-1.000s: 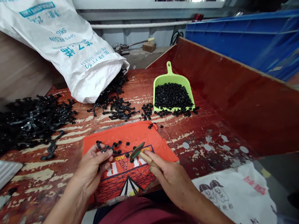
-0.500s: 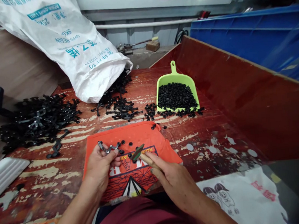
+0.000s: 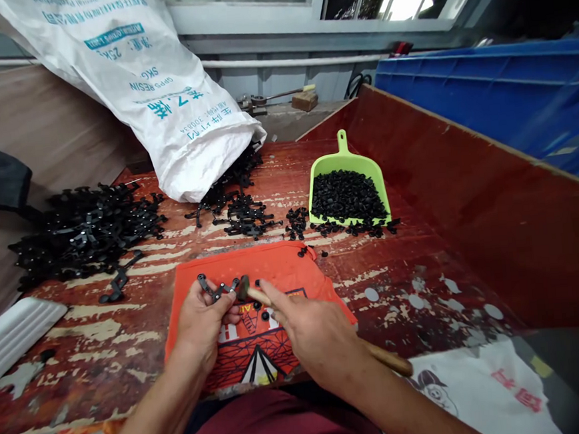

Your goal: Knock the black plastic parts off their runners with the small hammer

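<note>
Pinched in my left hand point(image 3: 200, 327) is a black jointed plastic bracket point(image 3: 218, 291), held over an orange printed cloth point(image 3: 184, 285). My right hand point(image 3: 313, 329) is wrapped around the wooden handle of a small hammer point(image 3: 245, 287); the handle's end sticks out below my wrist. The hammer head is at the right end of the bracket, and I cannot tell whether they touch. A few small black round caps point(image 3: 265, 316) lie on the cloth beside the hammer.
A lime dustpan point(image 3: 343, 147) full of black caps stands at the back. A white sack point(image 3: 198, 144) spills black brackets onto the worn red table. A larger bracket pile point(image 3: 90, 226) lies left. A wooden board point(image 3: 448, 198) and a blue crate point(image 3: 491, 101) border the right.
My right hand has swung the hammer head leftward and up to the bracket's right end. My left hand still holds the bracket. The whole view has shifted slightly.
</note>
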{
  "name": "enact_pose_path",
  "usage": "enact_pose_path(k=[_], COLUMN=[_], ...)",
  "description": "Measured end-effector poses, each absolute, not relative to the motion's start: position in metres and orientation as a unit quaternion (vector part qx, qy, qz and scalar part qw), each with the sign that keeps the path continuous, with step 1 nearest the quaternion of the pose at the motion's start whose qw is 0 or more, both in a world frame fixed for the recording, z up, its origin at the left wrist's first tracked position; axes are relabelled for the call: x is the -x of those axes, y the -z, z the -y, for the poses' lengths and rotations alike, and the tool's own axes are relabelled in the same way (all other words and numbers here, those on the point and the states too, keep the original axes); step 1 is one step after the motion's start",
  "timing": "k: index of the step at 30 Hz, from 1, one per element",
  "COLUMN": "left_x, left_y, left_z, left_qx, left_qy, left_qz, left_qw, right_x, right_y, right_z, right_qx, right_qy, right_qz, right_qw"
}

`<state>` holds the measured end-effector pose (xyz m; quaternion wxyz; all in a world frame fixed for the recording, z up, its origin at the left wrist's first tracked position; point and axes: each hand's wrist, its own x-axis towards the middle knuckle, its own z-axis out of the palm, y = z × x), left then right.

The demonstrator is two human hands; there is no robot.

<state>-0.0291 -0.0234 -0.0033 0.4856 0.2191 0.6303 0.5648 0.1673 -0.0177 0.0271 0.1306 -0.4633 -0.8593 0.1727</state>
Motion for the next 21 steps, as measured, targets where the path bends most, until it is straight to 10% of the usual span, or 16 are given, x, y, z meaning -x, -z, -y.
enact_pose_path(k=[21], left_x=[0.031], left_y=[0.0], left_z=[0.022], left_qx=[-0.193], left_qy=[-0.548], left_qz=[-0.633], left_qw=[0.512], right_x=[-0.158], right_y=[-0.03], right_z=[0.016], right_qx=[0.486], right_qy=[-0.172], right_qz=[0.854], right_qw=[0.074])
